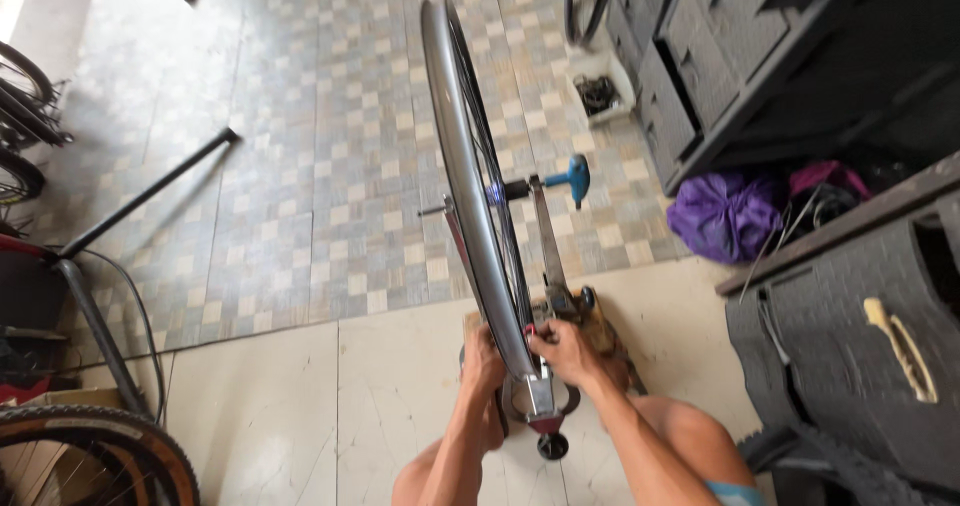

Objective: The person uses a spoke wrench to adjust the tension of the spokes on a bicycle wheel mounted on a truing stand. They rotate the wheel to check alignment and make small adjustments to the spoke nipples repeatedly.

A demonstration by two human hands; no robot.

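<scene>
A bare bicycle wheel rim (462, 156) with thin spokes stands upright, seen edge-on, mounted in a metal truing stand (548, 266) on the floor. My left hand (482, 358) rests against the left side of the rim at its near bottom. On the right side of the rim my right hand (562, 351) pinches a small red-tipped tool (529, 331) at the spokes. A blue-handled knob (578, 179) sticks out from the stand's upright arm. My knees show at the bottom edge.
Black metal stand legs (150, 191) cross the tiled floor at left. A tan-walled tyre (100, 444) lies at bottom left. Dark cabinets (730, 56) and a black box (860, 336) stand at right, with a purple bag (725, 216) between them. A white tray (600, 91) sits beyond.
</scene>
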